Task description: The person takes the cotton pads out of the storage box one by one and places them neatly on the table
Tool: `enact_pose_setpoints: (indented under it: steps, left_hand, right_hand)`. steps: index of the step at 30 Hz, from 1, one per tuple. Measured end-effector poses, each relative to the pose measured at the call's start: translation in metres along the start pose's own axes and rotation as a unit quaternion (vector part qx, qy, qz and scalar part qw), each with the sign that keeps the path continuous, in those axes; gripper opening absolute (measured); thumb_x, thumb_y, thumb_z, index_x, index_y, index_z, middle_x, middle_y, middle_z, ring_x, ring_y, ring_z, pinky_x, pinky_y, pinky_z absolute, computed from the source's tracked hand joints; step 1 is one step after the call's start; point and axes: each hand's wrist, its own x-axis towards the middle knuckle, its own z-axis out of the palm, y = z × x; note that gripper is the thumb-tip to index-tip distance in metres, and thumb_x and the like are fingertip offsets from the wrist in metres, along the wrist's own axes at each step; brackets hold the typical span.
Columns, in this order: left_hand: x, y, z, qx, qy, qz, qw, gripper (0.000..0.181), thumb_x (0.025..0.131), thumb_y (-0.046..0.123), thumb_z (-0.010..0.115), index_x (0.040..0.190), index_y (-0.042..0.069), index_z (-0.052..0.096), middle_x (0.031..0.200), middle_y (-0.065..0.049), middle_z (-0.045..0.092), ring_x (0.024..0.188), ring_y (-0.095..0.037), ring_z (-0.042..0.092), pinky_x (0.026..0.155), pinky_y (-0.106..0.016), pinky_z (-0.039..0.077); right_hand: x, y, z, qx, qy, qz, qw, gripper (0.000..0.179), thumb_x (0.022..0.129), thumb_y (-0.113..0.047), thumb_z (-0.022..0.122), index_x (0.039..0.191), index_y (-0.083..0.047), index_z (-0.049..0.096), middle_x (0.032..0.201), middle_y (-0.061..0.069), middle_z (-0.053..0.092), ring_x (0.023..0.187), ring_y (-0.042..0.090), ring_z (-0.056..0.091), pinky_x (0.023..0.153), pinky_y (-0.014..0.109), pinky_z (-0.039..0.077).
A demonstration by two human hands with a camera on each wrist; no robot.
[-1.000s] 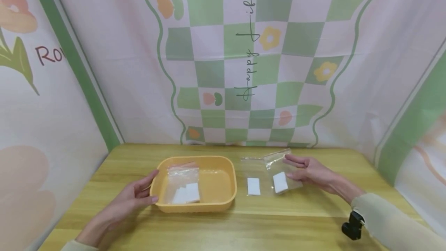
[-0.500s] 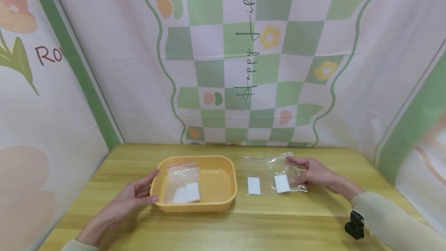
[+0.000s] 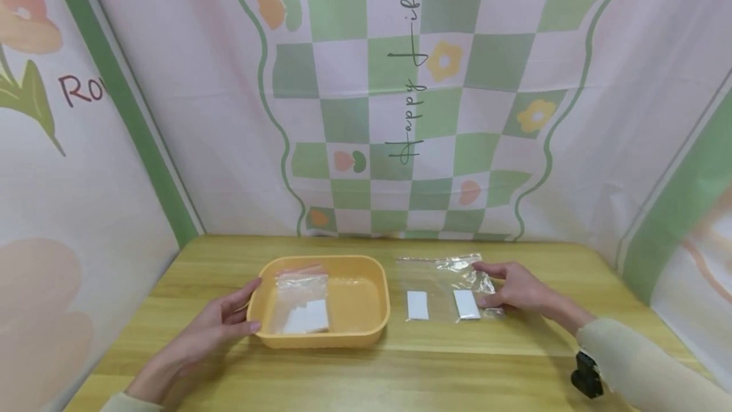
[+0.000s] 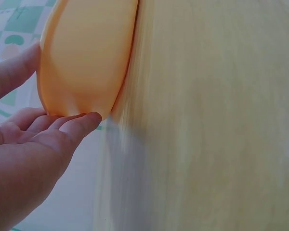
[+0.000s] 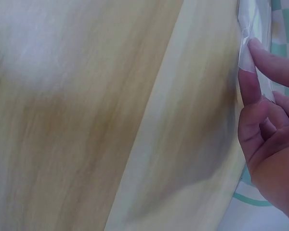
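A yellow plastic tray point(image 3: 359, 307) sits left of centre on the table in the head view. My left hand point(image 3: 203, 334) grips its left end, thumb and fingers spread along the wall; the left wrist view shows the fingertips against the tray point(image 4: 86, 57). Inside lie clear zip-lock bags point(image 3: 303, 283) with white pieces; their overlap hides how many. To the right, a clear zip-lock bag point(image 3: 424, 277) with a white rectangle lies flat. Beside it, partly overlapping, my right hand point(image 3: 521, 291) pinches the right edge of another zip-lock bag point(image 3: 467, 280) holding a white rectangle.
The wooden table point(image 3: 400, 374) runs back to a checkered, flower-printed cloth point(image 3: 394, 113). Printed cloth also hangs at both sides. A small black device point(image 3: 586, 375) is at the right sleeve.
The right hand's bag has come down from a tilted position to lie nearly flat on the table, shifting slightly right. My left hand and the tray have stayed put.
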Motion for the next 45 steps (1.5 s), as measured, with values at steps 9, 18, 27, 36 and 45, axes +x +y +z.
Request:
enact_pose_setpoints:
  steps: [9, 18, 27, 36, 45]
  left_hand:
    - [0.000, 0.000, 0.000, 0.002, -0.001, 0.011, 0.9999, 0.089, 0.098, 0.003, 0.071, 0.165, -0.004, 0.012, 0.169, -0.029, 0.003, 0.148, -0.055, 0.026, 0.108, -0.031, 0.049]
    - [0.000, 0.000, 0.000, 0.008, 0.002, 0.006, 0.9999, 0.089, 0.099, 0.004, 0.071, 0.166, -0.002, 0.013, 0.169, -0.028, 0.005, 0.148, -0.055, 0.026, 0.108, -0.030, 0.049]
    - [0.000, 0.002, 0.000, 0.003, 0.002, 0.012, 0.9999, 0.089, 0.099, 0.004, 0.071, 0.166, -0.002, 0.013, 0.169, -0.028, 0.005, 0.148, -0.055, 0.026, 0.108, -0.030, 0.049]
    - [-0.001, 0.001, -0.001, -0.006, 0.000, 0.013, 0.9999, 0.088, 0.099, 0.002, 0.071, 0.166, -0.003, 0.013, 0.169, -0.028, 0.004, 0.148, -0.055, 0.026, 0.108, -0.031, 0.049]
    - [0.001, -0.001, -0.001, -0.006, 0.009, 0.004, 0.9999, 0.090, 0.097, 0.003, 0.073, 0.166, -0.001, 0.016, 0.170, -0.026, 0.007, 0.148, -0.053, 0.028, 0.108, -0.030, 0.049]
  right_hand:
    - [-0.002, 0.001, 0.000, -0.043, 0.007, -0.012, 0.9990, 0.086, 0.080, -0.024, 0.092, 0.149, 0.009, 0.052, 0.147, 0.034, 0.052, 0.125, 0.046, 0.056, 0.104, 0.061, 0.048]
    - [-0.005, 0.001, 0.000, 0.032, -0.003, 0.020, 0.9993, 0.088, 0.082, -0.018, 0.091, 0.153, 0.008, 0.046, 0.146, 0.049, 0.040, 0.047, 0.021, 0.057, 0.045, 0.032, 0.054]
    - [-0.006, -0.002, -0.003, 0.009, -0.009, 0.021, 0.9997, 0.091, 0.080, -0.024, 0.093, 0.151, 0.010, 0.047, 0.139, 0.049, 0.048, 0.046, 0.014, 0.050, 0.042, 0.025, 0.046]
    - [-0.002, -0.024, -0.015, -0.041, -0.001, 0.007, 0.9991, 0.074, 0.085, -0.015, 0.086, 0.146, 0.011, 0.054, 0.069, 0.017, 0.068, 0.045, 0.018, 0.054, 0.039, 0.026, 0.044]
    - [0.014, -0.110, -0.012, -0.033, -0.034, -0.035, 0.9983, 0.049, 0.090, -0.014, 0.082, 0.132, 0.009, 0.067, 0.113, 0.022, 0.076, 0.060, 0.027, 0.069, 0.045, 0.032, 0.055]
